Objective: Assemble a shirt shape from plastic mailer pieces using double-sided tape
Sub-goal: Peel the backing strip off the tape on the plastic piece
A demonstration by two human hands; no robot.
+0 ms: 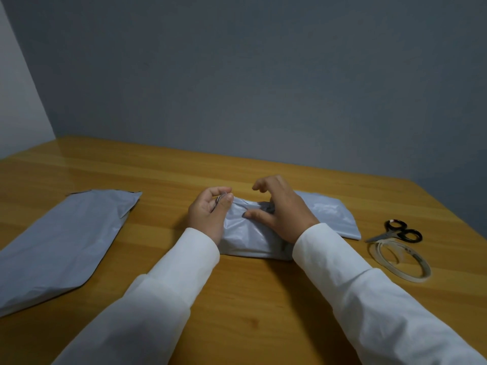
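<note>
The left hand (pixel 208 212) pinches the edge of the mailer (pixel 253 233) lying mid-table; the right hand (pixel 276 209) presses it with the thumb, fingers loosely spread. Better to pull the edge slowly and keep it flat.

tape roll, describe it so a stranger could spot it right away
On the wooden table, look to the right edge, past the grey plastic mailer piece. Below the black-handled scissors lies the thin whitish ring of double-sided tape, the only flat open hoop there.
</note>
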